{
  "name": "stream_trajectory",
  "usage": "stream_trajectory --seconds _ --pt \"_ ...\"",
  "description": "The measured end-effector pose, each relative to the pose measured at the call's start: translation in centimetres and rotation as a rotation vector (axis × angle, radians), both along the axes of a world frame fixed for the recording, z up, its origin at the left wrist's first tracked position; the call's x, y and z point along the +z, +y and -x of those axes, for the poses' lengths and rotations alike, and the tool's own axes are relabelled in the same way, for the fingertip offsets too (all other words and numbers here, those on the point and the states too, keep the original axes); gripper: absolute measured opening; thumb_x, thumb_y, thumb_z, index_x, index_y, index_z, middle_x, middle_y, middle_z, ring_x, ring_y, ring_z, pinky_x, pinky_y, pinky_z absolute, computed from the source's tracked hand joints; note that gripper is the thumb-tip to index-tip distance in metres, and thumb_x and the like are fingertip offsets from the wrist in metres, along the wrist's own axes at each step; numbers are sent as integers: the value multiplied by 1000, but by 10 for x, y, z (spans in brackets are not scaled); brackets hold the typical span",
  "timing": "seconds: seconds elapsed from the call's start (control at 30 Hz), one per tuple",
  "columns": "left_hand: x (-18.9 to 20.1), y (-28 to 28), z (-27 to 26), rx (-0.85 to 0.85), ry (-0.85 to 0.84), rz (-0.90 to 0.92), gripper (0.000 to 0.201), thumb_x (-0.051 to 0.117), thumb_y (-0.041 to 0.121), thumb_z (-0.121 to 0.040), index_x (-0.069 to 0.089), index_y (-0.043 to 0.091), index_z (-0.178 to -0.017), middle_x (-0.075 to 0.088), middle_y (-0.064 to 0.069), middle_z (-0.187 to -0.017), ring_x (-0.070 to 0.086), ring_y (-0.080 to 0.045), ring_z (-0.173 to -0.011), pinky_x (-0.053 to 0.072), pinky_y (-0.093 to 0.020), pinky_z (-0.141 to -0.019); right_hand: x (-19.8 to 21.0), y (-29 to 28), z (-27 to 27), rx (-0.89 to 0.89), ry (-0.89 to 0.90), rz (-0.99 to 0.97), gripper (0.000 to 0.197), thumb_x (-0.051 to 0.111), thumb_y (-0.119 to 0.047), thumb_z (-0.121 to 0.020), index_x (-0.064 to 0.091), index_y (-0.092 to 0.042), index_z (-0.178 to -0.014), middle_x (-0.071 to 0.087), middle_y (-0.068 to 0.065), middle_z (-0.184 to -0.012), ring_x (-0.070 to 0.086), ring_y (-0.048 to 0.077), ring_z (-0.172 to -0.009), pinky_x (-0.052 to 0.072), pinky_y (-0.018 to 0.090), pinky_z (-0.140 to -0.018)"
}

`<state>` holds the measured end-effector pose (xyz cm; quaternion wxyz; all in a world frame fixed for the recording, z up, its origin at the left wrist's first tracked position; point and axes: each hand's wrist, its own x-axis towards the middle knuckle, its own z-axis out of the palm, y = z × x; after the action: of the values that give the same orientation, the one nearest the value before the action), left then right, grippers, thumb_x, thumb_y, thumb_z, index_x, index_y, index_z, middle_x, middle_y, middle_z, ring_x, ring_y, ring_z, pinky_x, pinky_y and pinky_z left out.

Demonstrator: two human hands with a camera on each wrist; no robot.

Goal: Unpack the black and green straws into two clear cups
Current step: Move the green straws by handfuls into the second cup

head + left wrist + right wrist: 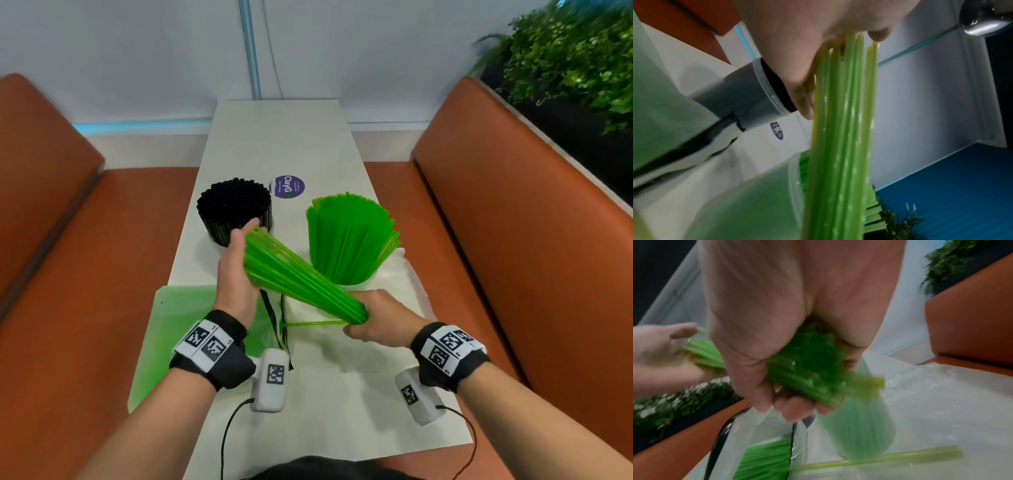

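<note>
A clear cup packed with black straws (234, 209) stands at the table's left, and it shows grey behind my left hand in the left wrist view (764, 91). A second cup (352, 240) to the right holds a fan of green straws. My right hand (368, 323) grips the near end of a loose bundle of green straws (294, 277), which slants up and to the left. My left hand (236, 270) is open, its palm flat against the bundle's far ends (840, 129). One stray green straw (313, 323) pokes out leftward from my right fist (766, 321).
A green-tinted plastic bag (178, 329) lies at the near left of the white table (274, 137), with crumpled clear wrapping (394, 353) at the near right. A round purple sticker (287, 187) sits between the cups. Orange benches flank the table, and plants (565, 58) stand at the back right.
</note>
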<state>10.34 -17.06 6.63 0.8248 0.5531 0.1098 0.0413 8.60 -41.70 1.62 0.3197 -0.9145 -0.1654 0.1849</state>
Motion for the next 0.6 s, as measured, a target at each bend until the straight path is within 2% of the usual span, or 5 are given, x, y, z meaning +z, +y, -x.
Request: stream_trajectory --seconds 0.07,0.17,0.33,0.43,0.6 --pt "12 -4 -3 40 -12 -2 36 41 40 -104 62 23 -128 62 -5 -132 66 -31 -112 51 -51 -95 1 7 -1 58 -29 56 21 70 -29 -75 56 -33 -91 64 -8 -74 60 8 -61 47 19 -55" --pt "21 0 -8 57 -23 -65 30 46 22 -100 70 8 -113 70 -15 -117 71 -34 -99 56 -54 -86 6 7 -6 53 -61 104 27 70 -26 -77 63 -23 -102 66 -3 -85 62 14 -73 52 26 -64" --pt "26 0 -9 -41 -32 -278 31 50 16 -92 73 -4 -88 71 -28 -87 74 -34 -79 55 -41 -73 17 12 -14 14 -109 161 22 72 -27 -78 65 -18 -97 66 1 -86 62 18 -75 54 30 -65" --pt "31 3 -10 -31 -21 -288 50 39 33 -101 75 0 -91 74 -21 -90 73 -30 -81 56 -36 -76 22 16 -15 16 -130 177 20 72 -27 -79 65 -17 -94 65 1 -84 61 18 -74 51 27 -62" --pt "33 -4 -13 -119 -55 -647 31 52 23 -95 78 14 -82 74 1 -90 66 -27 -99 47 -52 -100 31 28 -14 -5 -114 110 25 74 -28 -80 64 -19 -101 66 0 -86 62 18 -75 51 27 -63"
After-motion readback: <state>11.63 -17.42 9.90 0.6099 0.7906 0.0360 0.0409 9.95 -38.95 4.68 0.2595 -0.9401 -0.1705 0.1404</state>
